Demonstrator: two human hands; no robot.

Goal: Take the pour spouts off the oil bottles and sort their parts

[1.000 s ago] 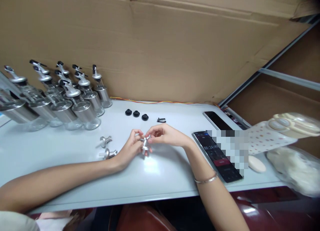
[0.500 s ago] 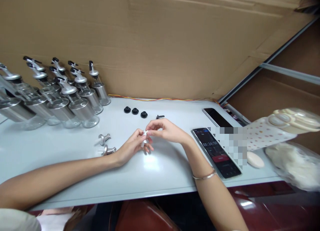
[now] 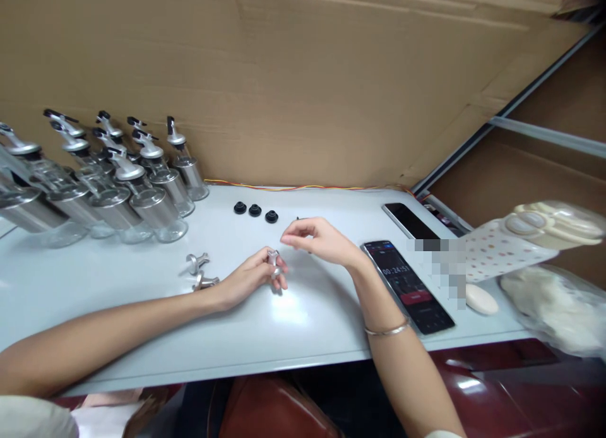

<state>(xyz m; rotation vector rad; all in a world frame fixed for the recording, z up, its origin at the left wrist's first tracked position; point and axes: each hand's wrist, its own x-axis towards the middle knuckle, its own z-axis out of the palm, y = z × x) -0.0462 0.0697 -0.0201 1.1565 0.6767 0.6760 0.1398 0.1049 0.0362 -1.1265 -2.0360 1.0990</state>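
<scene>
My left hand (image 3: pixel 253 276) is closed around a small silver bottle-pourer spout (image 3: pixel 273 261), its forked end pointing up between thumb and fingers. Just above and to the right, my right hand (image 3: pixel 318 240) hovers apart from the spout, fingers loosely bent and nothing visible in them. A small black lever (image 3: pixel 298 219) lies behind the right hand, mostly covered by it. Beside my left wrist, two more silver spouts (image 3: pixel 197 261) rest on the table. Farther back, three black rubber stoppers (image 3: pixel 255 210) sit in a row.
Several glass bottles with steel sleeves and pourers (image 3: pixel 156 204) crowd the table's left side. On the right lie a phone with a running timer (image 3: pixel 409 286), another phone (image 3: pixel 411 222), a white oval object (image 3: pixel 481 299) and a spotted bottle (image 3: pixel 511 248). Cardboard (image 3: pixel 303 84) walls the back.
My right hand has left the spout and moved up and right, over the black lever. The left hand keeps hold of the spout, which now shows more fully.
</scene>
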